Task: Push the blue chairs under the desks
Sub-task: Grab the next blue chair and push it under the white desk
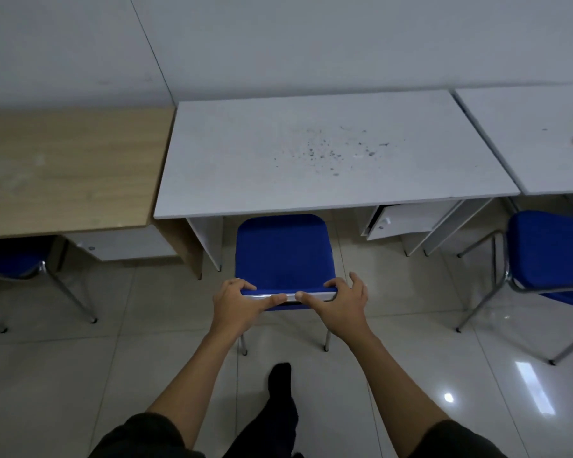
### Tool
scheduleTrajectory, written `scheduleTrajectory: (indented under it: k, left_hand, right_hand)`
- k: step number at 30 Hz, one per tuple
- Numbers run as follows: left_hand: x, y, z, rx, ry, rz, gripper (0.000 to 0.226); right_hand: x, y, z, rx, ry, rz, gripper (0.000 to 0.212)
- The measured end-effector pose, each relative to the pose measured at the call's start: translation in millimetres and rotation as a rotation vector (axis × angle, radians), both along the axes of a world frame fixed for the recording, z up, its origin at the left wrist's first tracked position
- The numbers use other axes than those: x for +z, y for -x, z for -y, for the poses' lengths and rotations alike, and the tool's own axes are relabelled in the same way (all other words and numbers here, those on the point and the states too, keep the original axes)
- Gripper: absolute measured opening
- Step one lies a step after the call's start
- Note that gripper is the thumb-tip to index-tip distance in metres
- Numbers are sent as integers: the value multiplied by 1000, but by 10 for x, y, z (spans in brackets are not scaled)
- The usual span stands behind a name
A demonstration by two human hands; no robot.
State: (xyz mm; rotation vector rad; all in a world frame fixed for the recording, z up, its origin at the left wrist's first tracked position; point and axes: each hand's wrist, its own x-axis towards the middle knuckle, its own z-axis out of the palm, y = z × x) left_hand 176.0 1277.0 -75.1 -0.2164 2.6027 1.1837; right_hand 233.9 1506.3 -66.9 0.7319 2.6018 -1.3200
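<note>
The white rectangular desk (328, 153) has open floor between its side panels. The blue padded metal-framed chair (283, 252) points lengthwise at that gap, its front edge just under the desk's near edge. The left hand (237, 304) and right hand (339, 300), fingers curled, grip the chair's rear chrome bar.

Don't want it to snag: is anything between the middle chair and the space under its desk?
Nothing visible blocks it. The middle chair faces the open gap under the white desk, between the side panel and drawer unit.
</note>
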Motion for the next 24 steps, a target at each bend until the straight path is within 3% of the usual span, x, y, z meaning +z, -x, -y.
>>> scheduleTrajectory:
  k: [24]
  left_hand:
    - [44,2363,-516,19,-46,-32,72]
  right_hand:
    - [17,2458,-553,-10,31,-20,69]
